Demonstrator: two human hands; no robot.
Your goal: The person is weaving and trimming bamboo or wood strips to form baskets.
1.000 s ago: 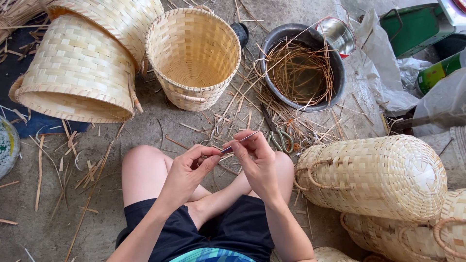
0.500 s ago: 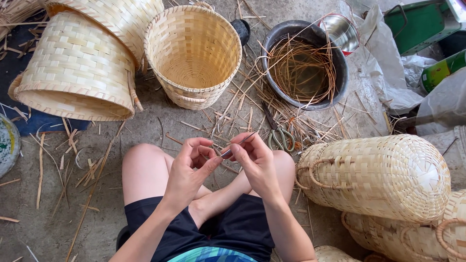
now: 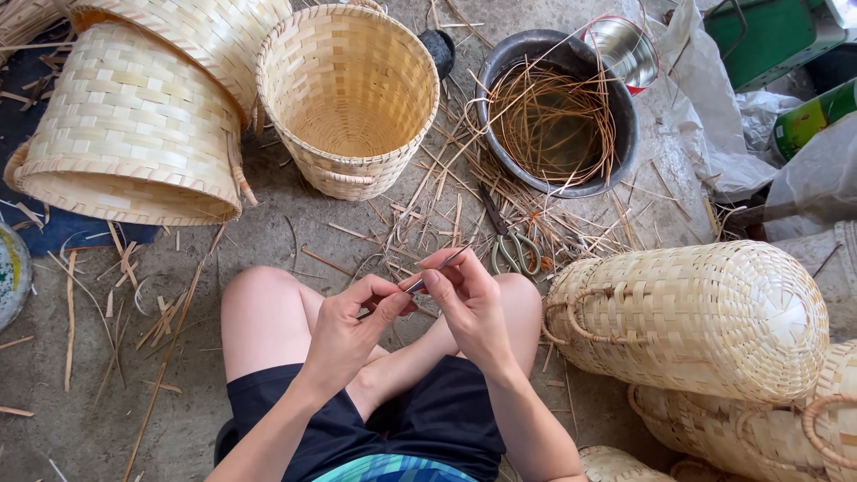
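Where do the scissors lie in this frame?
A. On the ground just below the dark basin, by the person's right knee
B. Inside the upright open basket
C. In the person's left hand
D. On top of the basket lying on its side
A: the scissors lie on the ground among straw scraps, just below the dark basin and clear of both hands.

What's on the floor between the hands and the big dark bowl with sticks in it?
Scissors and loose straw, in the head view.
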